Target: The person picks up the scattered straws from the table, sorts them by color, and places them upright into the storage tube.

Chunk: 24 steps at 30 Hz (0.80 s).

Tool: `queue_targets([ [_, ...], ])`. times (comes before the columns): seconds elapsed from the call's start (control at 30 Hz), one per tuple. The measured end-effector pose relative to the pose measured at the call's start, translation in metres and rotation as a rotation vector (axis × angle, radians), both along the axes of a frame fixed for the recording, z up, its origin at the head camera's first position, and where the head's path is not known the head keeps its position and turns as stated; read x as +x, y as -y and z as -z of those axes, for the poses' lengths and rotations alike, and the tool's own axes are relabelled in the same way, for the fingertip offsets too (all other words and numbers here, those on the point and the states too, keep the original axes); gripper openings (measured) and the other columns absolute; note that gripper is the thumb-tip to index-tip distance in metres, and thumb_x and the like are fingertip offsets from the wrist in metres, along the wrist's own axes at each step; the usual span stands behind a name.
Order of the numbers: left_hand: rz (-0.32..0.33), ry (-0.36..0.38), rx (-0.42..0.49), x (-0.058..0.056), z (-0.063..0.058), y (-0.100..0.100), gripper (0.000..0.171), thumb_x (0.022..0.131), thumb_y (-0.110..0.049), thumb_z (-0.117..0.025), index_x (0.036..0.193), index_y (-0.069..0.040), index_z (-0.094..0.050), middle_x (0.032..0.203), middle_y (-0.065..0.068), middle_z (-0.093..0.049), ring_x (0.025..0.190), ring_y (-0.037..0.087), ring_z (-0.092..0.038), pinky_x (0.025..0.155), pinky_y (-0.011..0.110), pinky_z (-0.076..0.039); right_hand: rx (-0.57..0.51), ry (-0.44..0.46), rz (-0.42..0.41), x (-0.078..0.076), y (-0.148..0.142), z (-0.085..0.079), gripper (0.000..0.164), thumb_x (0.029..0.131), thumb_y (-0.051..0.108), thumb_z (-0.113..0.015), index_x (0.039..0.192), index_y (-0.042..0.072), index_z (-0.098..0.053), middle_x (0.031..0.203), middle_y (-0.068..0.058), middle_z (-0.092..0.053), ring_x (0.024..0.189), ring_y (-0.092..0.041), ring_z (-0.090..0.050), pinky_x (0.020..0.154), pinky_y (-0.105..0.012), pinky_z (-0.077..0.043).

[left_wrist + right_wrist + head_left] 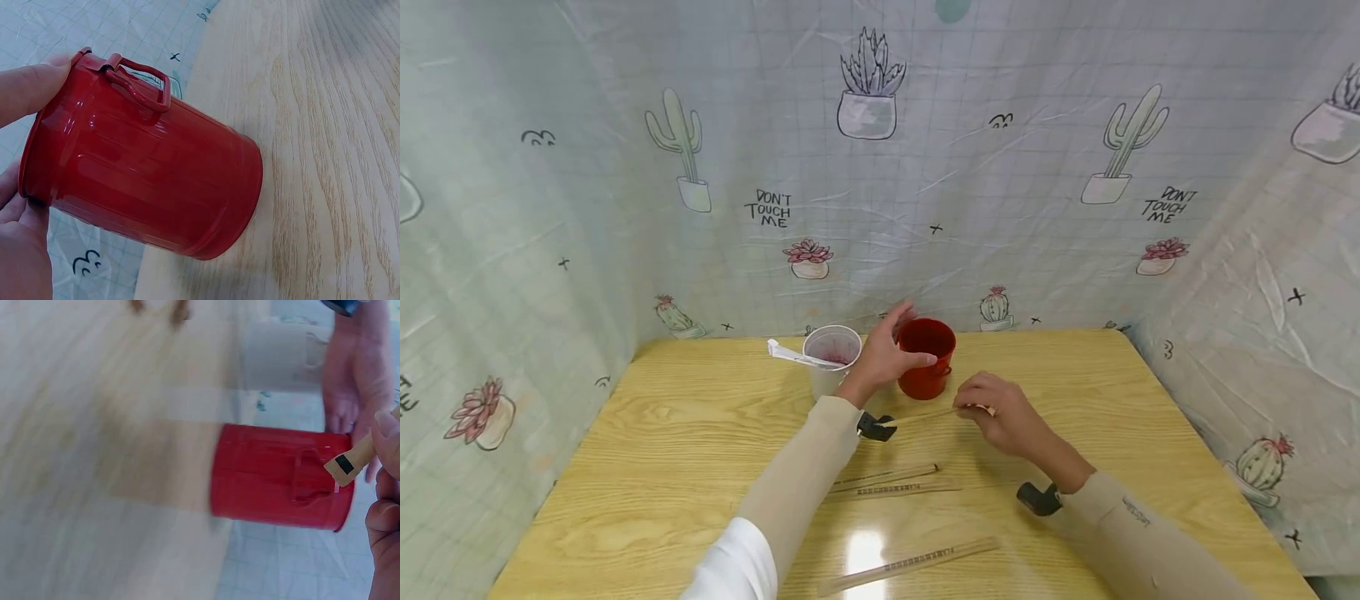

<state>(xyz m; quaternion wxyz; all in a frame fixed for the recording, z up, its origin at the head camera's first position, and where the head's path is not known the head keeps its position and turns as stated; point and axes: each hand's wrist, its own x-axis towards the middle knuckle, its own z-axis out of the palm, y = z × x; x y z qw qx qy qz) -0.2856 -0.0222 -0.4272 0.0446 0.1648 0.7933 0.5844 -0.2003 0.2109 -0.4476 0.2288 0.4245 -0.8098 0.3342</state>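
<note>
A small red metal bucket point(922, 385) stands upright at the back of the table; a wire handle point(153, 94) shows on its side. My left hand point(887, 357) grips it near the rim, thumb on one side and fingers on the other. In my right hand point(996, 414) a slim brown paper-wrapped straw point(351, 464) is pinched, one end marked with a black rectangle. In the head view that hand is to the right of the bucket and nearer the front. The straw's far end lies near the left wrist camera.
A white bucket point(823, 385) stands left of the red one, with a white wrapped strip point(793, 354) leaning out. Several brown paper-wrapped straws lie on the table, including one point(917, 564) near the front. A printed curtain point(925, 275) hangs behind the table.
</note>
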Motion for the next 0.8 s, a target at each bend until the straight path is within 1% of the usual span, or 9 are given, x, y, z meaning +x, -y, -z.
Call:
queue_targets([
  [0.13,-0.003,0.007,0.007,0.000,-0.002,-0.002,0.098,0.083,-0.014,-0.088,0.164,-0.023,-0.032,0.162,0.010,-0.047,0.151,0.030,-0.045,0.121,0.051,-0.043,-0.102,0.070,0.010,-0.006,0.002,-0.012,0.027,0.079,-0.012,-0.081,0.089,0.013,-0.077,0.090,-0.005,-0.073,0.078,-0.012,-0.062,0.067,-0.017,-0.053],
  [0.2,0.000,0.005,0.006,0.001,-0.002,-0.003,0.099,0.084,-0.013,-0.087,0.164,-0.023,-0.031,0.162,0.011,-0.047,0.151,0.031,-0.045,0.122,0.050,-0.042,-0.152,0.103,0.015,-0.009,0.004,-0.019,0.029,0.078,-0.014,-0.080,0.089,0.013,-0.078,0.090,-0.005,-0.073,0.074,-0.010,-0.060,0.064,-0.016,-0.050],
  [0.27,0.003,-0.003,0.002,0.000,-0.002,-0.003,0.099,0.084,-0.013,-0.088,0.165,-0.022,-0.030,0.162,0.011,-0.047,0.151,0.030,-0.044,0.123,0.049,-0.041,-0.188,0.124,0.022,-0.014,0.005,-0.027,0.029,0.079,-0.014,-0.079,0.089,0.013,-0.078,0.089,-0.005,-0.073,0.071,-0.009,-0.056,0.062,-0.018,-0.047],
  [0.37,0.006,-0.008,0.002,0.000,-0.001,-0.002,0.100,0.084,-0.013,-0.088,0.165,-0.023,-0.030,0.163,0.010,-0.047,0.151,0.030,-0.045,0.122,0.050,-0.043,-0.212,0.160,0.027,-0.021,0.008,-0.037,0.020,0.084,-0.009,-0.079,0.090,0.011,-0.077,0.086,-0.005,-0.071,0.068,-0.008,-0.050,0.059,-0.022,-0.042],
  [0.47,0.011,-0.004,0.003,0.000,-0.001,-0.002,0.099,0.084,-0.016,-0.088,0.165,-0.024,-0.030,0.164,0.010,-0.046,0.151,0.030,-0.045,0.121,0.052,-0.043,-0.236,0.230,0.054,-0.029,0.011,-0.047,0.011,0.089,-0.003,-0.077,0.090,0.008,-0.076,0.085,-0.005,-0.070,0.067,-0.009,-0.047,0.057,-0.026,-0.040],
  [0.53,0.014,-0.006,-0.002,-0.001,-0.001,-0.002,0.099,0.085,-0.017,-0.087,0.165,-0.024,-0.029,0.164,0.009,-0.045,0.151,0.030,-0.045,0.121,0.052,-0.043,-0.252,0.274,0.080,-0.034,0.013,-0.052,0.008,0.091,-0.001,-0.076,0.089,0.007,-0.075,0.084,-0.006,-0.068,0.066,-0.010,-0.046,0.057,-0.027,-0.039],
  [0.57,0.015,-0.005,-0.002,-0.001,-0.001,-0.002,0.100,0.085,-0.017,-0.087,0.165,-0.025,-0.029,0.164,0.009,-0.045,0.151,0.030,-0.045,0.121,0.052,-0.043,-0.263,0.296,0.088,-0.036,0.015,-0.054,0.010,0.091,-0.002,-0.075,0.089,0.007,-0.075,0.085,-0.006,-0.068,0.066,-0.011,-0.046,0.058,-0.027,-0.039],
  [0.67,0.016,-0.003,0.000,-0.002,-0.001,-0.001,0.101,0.084,-0.016,-0.088,0.165,-0.024,-0.029,0.164,0.010,-0.045,0.151,0.030,-0.044,0.122,0.051,-0.042,-0.240,0.334,0.110,-0.044,0.021,-0.058,0.009,0.094,0.001,-0.073,0.088,0.008,-0.073,0.084,-0.006,-0.066,0.068,-0.013,-0.047,0.061,-0.028,-0.040],
  [0.8,0.023,-0.002,0.010,-0.001,-0.001,0.000,0.102,0.083,-0.014,-0.088,0.165,-0.020,-0.028,0.164,0.012,-0.045,0.152,0.031,-0.044,0.124,0.052,-0.040,-0.176,0.340,0.135,-0.054,0.030,-0.056,0.005,0.097,0.005,-0.072,0.091,0.006,-0.073,0.085,-0.007,-0.065,0.071,-0.016,-0.048,0.064,-0.029,-0.042],
])
